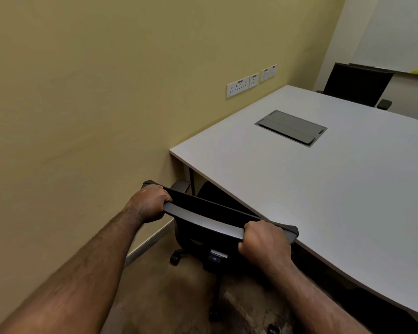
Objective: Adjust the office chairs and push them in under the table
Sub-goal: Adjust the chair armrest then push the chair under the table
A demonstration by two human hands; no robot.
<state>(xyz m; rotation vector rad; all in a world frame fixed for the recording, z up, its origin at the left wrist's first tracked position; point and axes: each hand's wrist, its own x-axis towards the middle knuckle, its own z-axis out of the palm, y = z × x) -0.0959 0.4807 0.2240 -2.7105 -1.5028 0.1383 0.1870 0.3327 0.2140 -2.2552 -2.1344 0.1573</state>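
A black office chair (210,219) stands at the near edge of the white table (336,189), its seat tucked beneath the tabletop and its backrest top close to the edge. My left hand (149,203) grips the left end of the backrest's top bar. My right hand (263,242) grips the right end of the same bar. The chair's wheeled base (176,257) shows on the carpet below. A second black chair (357,84) sits at the table's far side, its seat hidden.
A yellow wall (94,92) runs close along the left, with white power sockets (238,86) above table height. A grey cable hatch (291,127) is set into the tabletop. Brown carpet (169,297) covers the floor.
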